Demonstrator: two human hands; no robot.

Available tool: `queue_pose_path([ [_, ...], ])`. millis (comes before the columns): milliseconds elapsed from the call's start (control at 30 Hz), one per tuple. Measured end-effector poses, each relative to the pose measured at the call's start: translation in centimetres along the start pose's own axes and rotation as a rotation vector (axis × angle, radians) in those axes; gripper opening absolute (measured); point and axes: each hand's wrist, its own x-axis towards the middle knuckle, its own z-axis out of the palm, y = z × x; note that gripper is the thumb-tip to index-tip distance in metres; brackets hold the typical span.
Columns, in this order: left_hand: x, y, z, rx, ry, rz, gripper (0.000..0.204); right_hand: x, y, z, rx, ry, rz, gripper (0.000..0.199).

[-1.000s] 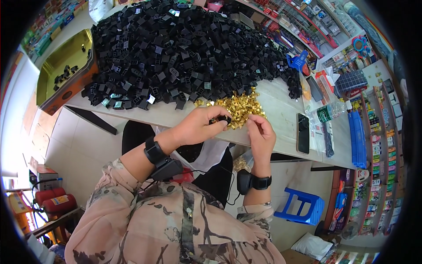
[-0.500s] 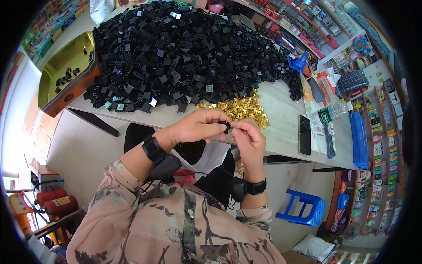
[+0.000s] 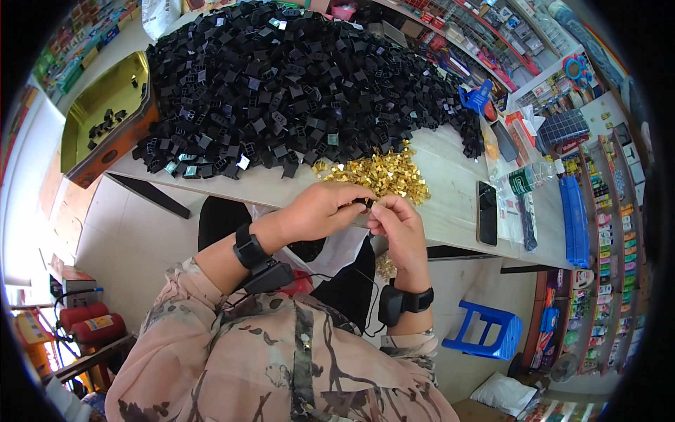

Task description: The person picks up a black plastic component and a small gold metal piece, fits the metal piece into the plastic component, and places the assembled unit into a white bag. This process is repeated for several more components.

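**Both hands joined on a small black part at the bench edge**

Head view: the left hand and the right hand meet just in front of the near edge of the bench. Between their fingertips sits a small black plastic part; the left grip is pressed together on it, thumb against forefingers. The right grip is also pressed together at the same spot, fingertips touching the part, though whether it also pinches a separate piece cannot be told. Each wrist carries a black strap with a dark unit attached.

Just beyond the hands, on the bench, lies a heap of small gold-coloured metal clips. Behind it, a very large pile of black plastic housings covers most of the bench top. To the left of that pile stands a yellow-lined tray holding a few black pieces. To the right of the hands, a dark phone lies flat on the bench, well apart from the clips. A blue plastic stool stands on the floor at lower right
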Motion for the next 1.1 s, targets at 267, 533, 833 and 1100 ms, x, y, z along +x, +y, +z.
queue_pose_path([
  [267, 0.0, -0.8, 0.6, 0.233, 0.115, 0.302, 0.026, -0.1, -0.6, -0.7, -0.058, -0.067, 0.104, 0.013],
  [533, 0.0, 0.9, -0.1, -0.220, -0.062, -0.179, 0.024, -0.8, 0.0, -0.4, 0.090, -0.030, 0.035, 0.015],
  [833, 0.0, -0.2, 0.3, -0.043, -0.080, -0.044, 0.024, -0.6, 0.2, -0.3, 0.052, -0.004, 0.030, 0.014],
  [1100, 0.1, 0.1, 0.0, 0.040, -0.038, 0.135, 0.026, -0.3, -0.6, -0.1, 0.042, -0.046, 0.088, 0.011],
])
